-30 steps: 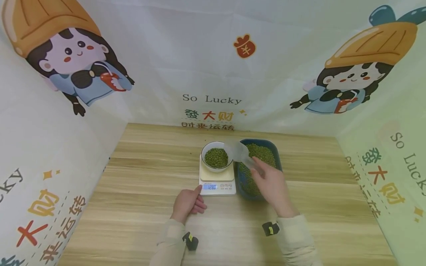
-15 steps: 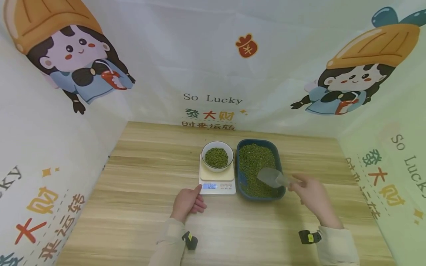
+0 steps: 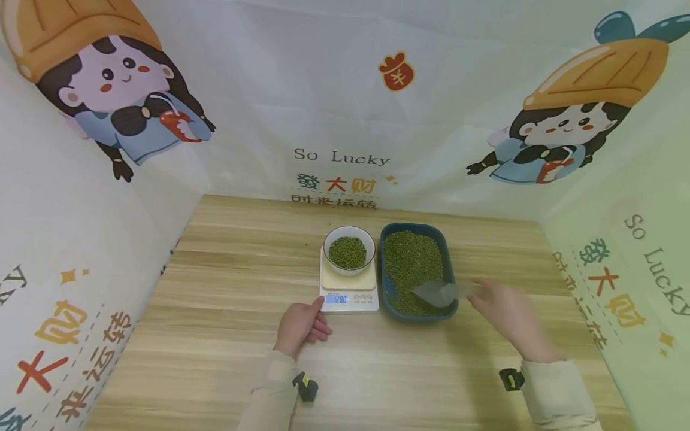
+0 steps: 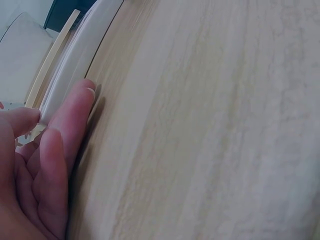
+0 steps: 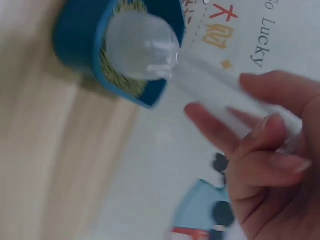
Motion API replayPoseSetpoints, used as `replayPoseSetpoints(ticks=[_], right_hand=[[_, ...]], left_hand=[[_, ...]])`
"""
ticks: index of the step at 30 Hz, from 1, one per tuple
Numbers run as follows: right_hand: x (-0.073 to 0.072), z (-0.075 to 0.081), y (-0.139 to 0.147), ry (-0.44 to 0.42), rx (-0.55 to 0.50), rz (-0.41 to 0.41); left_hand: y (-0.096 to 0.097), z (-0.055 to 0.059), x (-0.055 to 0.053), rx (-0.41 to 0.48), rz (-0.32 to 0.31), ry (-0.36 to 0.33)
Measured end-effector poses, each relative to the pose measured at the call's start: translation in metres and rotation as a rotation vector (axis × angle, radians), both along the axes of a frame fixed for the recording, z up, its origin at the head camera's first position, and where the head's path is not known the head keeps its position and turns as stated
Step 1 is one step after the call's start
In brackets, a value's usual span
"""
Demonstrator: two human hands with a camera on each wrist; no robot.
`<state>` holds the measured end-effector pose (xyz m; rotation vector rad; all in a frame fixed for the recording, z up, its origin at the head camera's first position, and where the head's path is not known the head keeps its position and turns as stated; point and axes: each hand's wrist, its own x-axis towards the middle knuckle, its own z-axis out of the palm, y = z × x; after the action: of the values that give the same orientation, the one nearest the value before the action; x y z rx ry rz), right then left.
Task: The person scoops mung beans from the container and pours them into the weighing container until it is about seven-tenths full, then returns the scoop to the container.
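My right hand [image 3: 504, 308] holds a clear plastic scoop [image 5: 145, 47] by its handle, thumb and fingers around it. The scoop's bowl is over the green beans [image 3: 415, 257] in a dark blue tub [image 3: 454, 272]. My left hand [image 3: 297, 326] is at the near left corner of a white kitchen scale [image 3: 349, 306]; in the left wrist view its thumb touches the corner and relaxed fingers [image 4: 75, 115] lie along the front edge. A white bowl [image 3: 348, 270] with a dark rim stands on the scale, partly filled with green beans. The display reads about 128.0.
The wooden table [image 3: 242, 269] lies under everything, the tub close to the scale's right side. Printed white cloth [image 3: 259, 120] stands behind and at both sides. A few specks lie behind the bowl. Black wrist mounts [image 3: 306, 387] sit on both forearms.
My right hand and the scoop have moved from beside the bowl rightward to the tub's near right part. The left hand stays at the scale, and the reading looks unchanged.
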<state>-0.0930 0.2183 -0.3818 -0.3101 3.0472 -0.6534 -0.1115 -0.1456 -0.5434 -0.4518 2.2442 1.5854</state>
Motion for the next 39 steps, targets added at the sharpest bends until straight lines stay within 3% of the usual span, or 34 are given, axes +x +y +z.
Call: replayPoseSetpoints(ticks=[5,8,11,13,19,24,30,35,39], right_hand=[[-0.003,0.021,-0.003,0.12,0.11,0.096],[-0.004,0.028,-0.008,0.104,0.137,0.121],[-0.005,0.026,-0.012,0.066,0.142,0.113],[-0.004,0.02,-0.014,0.072,0.144,0.092],[-0.001,0.001,-0.018,0.201,0.135,0.042],[-0.006,-0.017,-0.026,0.18,0.111,0.007],[-0.026,-0.063,-0.048,0.13,-0.005,-0.111],[-0.035,-0.1,-0.061,0.215,-0.074,-0.227],[-0.043,-0.111,-0.061,0.256,-0.11,-0.247]], left_hand=[[-0.002,0.0,0.0,-0.022,0.0,-0.003],[-0.003,0.001,-0.001,-0.036,-0.004,0.002],[-0.003,0.0,-0.001,-0.028,-0.005,0.007],[-0.002,0.001,-0.001,-0.021,-0.007,0.007],[-0.001,0.004,-0.001,-0.025,-0.01,-0.004],[-0.003,0.006,-0.005,-0.029,-0.005,-0.01],[-0.004,0.002,-0.004,-0.02,0.026,-0.01],[-0.001,-0.003,-0.002,0.01,0.015,-0.028],[0.001,-0.003,-0.003,0.002,0.026,-0.028]])
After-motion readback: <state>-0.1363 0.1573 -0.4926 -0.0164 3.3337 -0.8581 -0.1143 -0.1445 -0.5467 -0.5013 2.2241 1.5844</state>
